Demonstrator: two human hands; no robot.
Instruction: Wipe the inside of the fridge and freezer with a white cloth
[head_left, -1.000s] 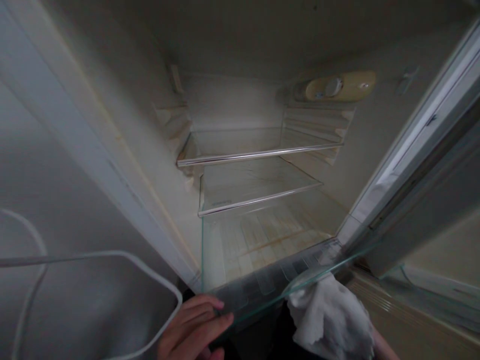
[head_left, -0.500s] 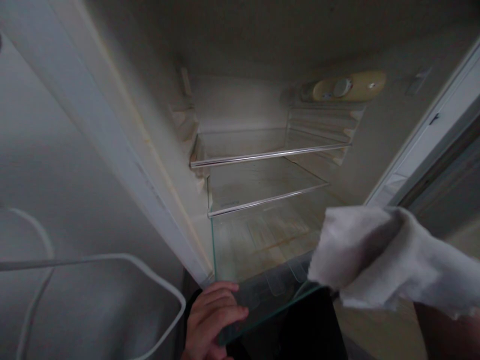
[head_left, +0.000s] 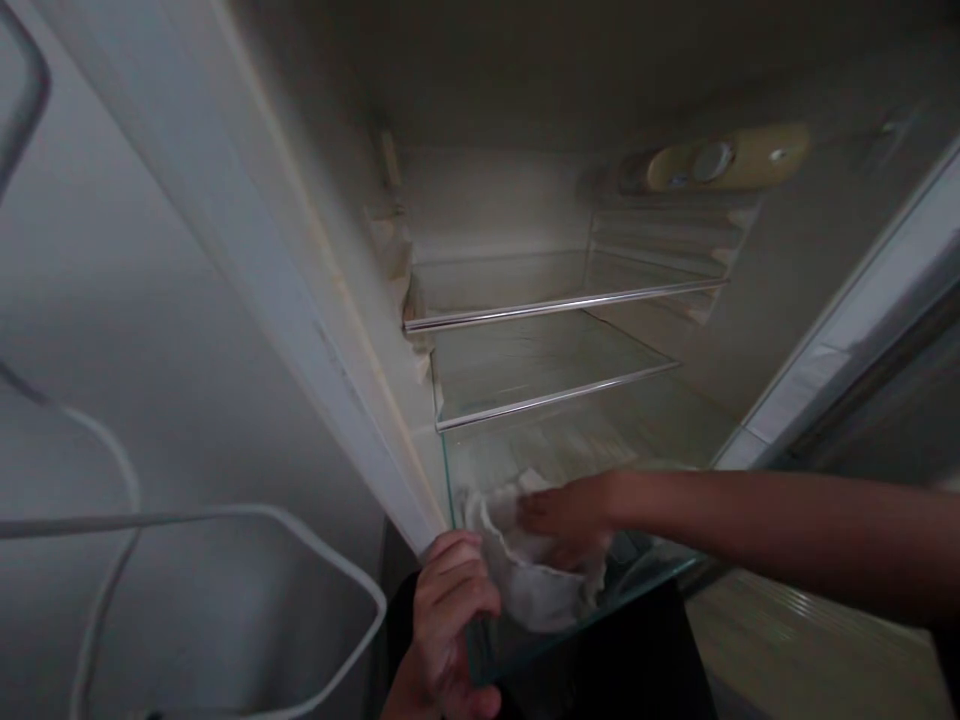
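Note:
My left hand (head_left: 454,610) grips the left front corner of a glass shelf (head_left: 510,645), its fingers closed round the edge. The shelf sticks out of the fridge at the front. On its top my right hand (head_left: 574,515) presses a white cloth (head_left: 536,590); the fingers are blurred and partly sunk in the folds. The cloth lies bunched just right of my left hand. My right forearm reaches in from the right side.
Two further shelves with metal front trims, an upper shelf (head_left: 562,308) and a lower shelf (head_left: 559,397), sit behind. A yellowish dial housing (head_left: 731,160) is on the right inner wall. A white cable (head_left: 322,565) loops at left. The fridge's side edge (head_left: 315,340) runs along the left.
My right hand has brought the cloth from the right, above the shelf, down and leftward onto the glass. My left hand keeps its hold on the corner. The view has shifted slightly.

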